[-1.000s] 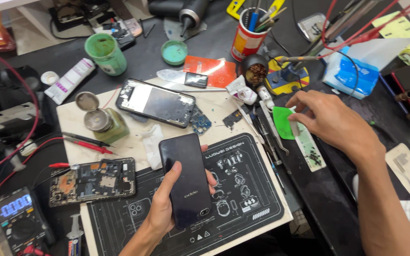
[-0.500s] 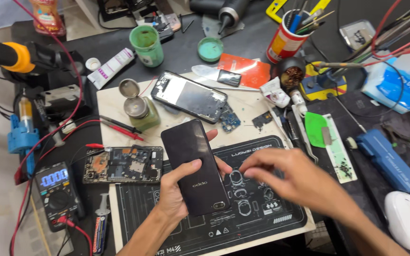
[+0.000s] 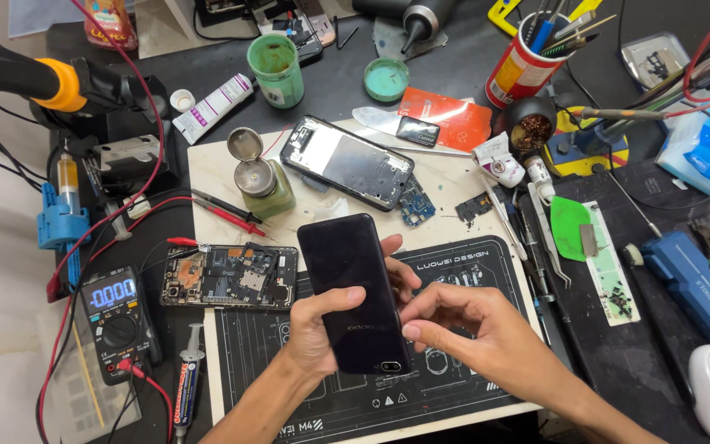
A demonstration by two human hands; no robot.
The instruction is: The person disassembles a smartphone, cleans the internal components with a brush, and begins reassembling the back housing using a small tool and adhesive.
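Black smartphone [image 3: 355, 294], back up over our dark repair mat [image 3: 454, 263]: left hand [image 3: 322, 329] clasps it, right hand [image 3: 474, 333] pinches its lower edge, so we judge inspection underway, needing careful fingertip prying.

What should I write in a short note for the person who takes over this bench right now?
Left hand: grips the black phone from below, back side up, over the black repair mat.
Right hand: fingertips at the phone's right edge, near its lower end.
Nearby: an opened phone lies left of the mat; a bare phone frame lies above it; a multimeter stands far left.
Done: the black phone is picked up, its back appears closed.
Left: cannot tell from this view.
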